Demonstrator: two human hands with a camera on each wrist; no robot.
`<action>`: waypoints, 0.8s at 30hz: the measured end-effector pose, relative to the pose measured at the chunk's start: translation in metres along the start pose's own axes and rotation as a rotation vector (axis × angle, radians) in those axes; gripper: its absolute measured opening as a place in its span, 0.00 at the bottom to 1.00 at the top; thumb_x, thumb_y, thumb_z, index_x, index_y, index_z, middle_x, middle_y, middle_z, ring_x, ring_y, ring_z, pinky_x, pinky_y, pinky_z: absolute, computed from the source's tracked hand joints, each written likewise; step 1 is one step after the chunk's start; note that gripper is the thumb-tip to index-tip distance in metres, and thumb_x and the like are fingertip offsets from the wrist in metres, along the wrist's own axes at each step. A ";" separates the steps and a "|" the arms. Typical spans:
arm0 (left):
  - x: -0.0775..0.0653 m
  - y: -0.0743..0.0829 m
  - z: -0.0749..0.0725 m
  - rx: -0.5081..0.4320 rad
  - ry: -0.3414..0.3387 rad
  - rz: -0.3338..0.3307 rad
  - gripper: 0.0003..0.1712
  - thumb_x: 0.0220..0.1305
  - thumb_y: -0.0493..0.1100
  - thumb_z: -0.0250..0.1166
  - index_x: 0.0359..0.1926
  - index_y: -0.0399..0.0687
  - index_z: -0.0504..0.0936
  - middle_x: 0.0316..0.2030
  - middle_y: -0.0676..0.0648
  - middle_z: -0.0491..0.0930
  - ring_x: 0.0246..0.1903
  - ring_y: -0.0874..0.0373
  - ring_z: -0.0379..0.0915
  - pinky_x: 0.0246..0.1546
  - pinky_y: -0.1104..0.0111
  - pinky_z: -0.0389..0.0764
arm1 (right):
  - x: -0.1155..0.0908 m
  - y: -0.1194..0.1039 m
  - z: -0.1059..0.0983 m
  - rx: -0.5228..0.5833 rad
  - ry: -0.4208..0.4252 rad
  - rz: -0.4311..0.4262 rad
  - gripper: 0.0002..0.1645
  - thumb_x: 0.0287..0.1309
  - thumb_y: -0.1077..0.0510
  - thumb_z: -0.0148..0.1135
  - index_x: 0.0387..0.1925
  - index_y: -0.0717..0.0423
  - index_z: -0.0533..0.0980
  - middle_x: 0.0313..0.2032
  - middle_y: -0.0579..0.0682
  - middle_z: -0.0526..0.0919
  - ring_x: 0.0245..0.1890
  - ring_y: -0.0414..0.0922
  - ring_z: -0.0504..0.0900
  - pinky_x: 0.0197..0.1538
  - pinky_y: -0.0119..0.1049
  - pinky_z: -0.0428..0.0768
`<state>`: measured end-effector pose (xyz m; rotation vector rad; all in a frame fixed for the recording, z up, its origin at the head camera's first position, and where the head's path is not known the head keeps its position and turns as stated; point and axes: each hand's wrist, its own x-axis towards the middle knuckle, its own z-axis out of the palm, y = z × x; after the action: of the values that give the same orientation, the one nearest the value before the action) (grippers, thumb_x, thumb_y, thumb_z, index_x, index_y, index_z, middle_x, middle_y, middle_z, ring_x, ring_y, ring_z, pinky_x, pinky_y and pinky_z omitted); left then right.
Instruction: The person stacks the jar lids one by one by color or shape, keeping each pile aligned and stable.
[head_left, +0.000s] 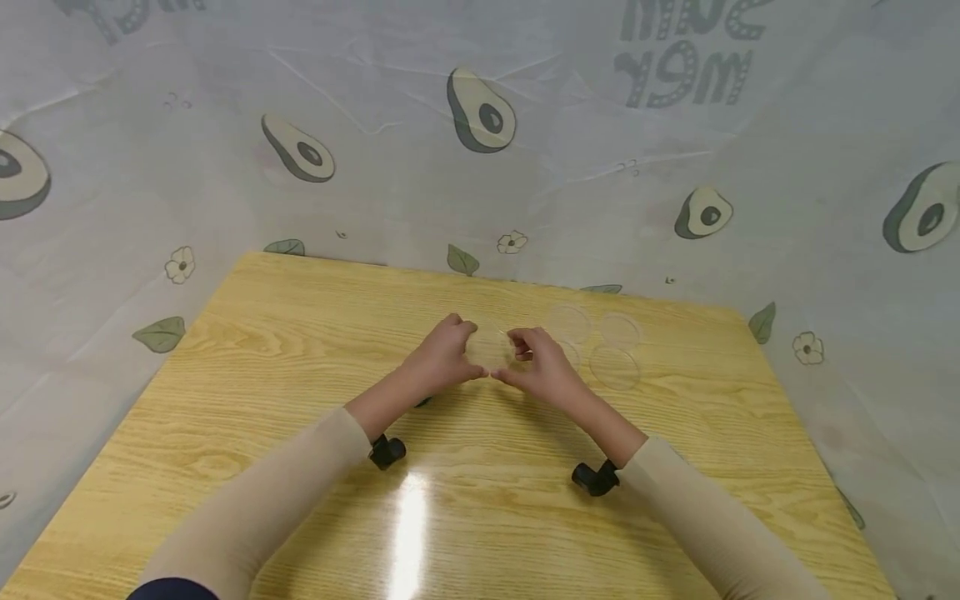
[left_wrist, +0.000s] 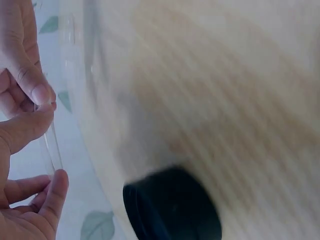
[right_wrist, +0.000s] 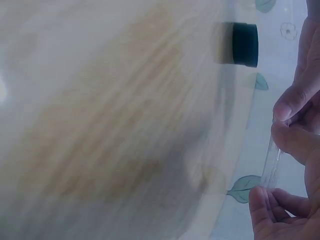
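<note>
Both hands hold a clear, round petri dish (head_left: 489,340) above the table, and the wrist views show it edge-on. My left hand (head_left: 444,354) pinches its left side, thumb at the near edge and fingers at the far edge. On the opposite side my right hand (head_left: 542,363) grips the rim with thumb and fingertips. The thumbs nearly meet in the head view. In the left wrist view the petri dish (left_wrist: 53,150) spans between left thumb and fingers; in the right wrist view the dish (right_wrist: 271,162) shows a thin, shiny rim.
Several clear round dishes (head_left: 615,367) lie on the wooden table (head_left: 300,333) just right of the right hand, some partly behind it. A fabric backdrop (head_left: 405,200) with avocado prints rises behind the table. Black wrist-worn devices (head_left: 594,479) sit below both wrists.
</note>
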<state>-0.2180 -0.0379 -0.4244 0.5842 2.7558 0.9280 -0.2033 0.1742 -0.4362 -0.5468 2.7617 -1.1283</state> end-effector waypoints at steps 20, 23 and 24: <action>-0.011 0.018 0.050 -0.008 -0.053 0.035 0.44 0.60 0.47 0.80 0.70 0.32 0.72 0.62 0.33 0.75 0.60 0.43 0.78 0.61 0.55 0.81 | -0.047 0.020 -0.003 -0.141 -0.032 0.049 0.36 0.58 0.55 0.79 0.61 0.70 0.73 0.42 0.55 0.76 0.43 0.46 0.76 0.50 0.41 0.80; -0.011 0.018 0.056 -0.018 -0.047 0.042 0.44 0.59 0.46 0.80 0.70 0.31 0.73 0.61 0.33 0.76 0.59 0.43 0.78 0.61 0.55 0.81 | -0.050 0.022 -0.003 -0.145 -0.025 0.047 0.35 0.58 0.56 0.79 0.59 0.70 0.73 0.41 0.54 0.76 0.42 0.46 0.74 0.48 0.41 0.79; -0.011 0.019 0.058 -0.025 -0.045 0.043 0.44 0.58 0.46 0.81 0.69 0.30 0.73 0.60 0.33 0.76 0.58 0.43 0.78 0.61 0.55 0.81 | -0.051 0.023 -0.003 -0.145 -0.024 0.049 0.35 0.57 0.56 0.79 0.59 0.70 0.73 0.40 0.54 0.75 0.41 0.46 0.74 0.48 0.41 0.79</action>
<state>-0.1855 0.0022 -0.4583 0.6546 2.6985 0.9452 -0.1629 0.2101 -0.4521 -0.5014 2.8350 -0.9103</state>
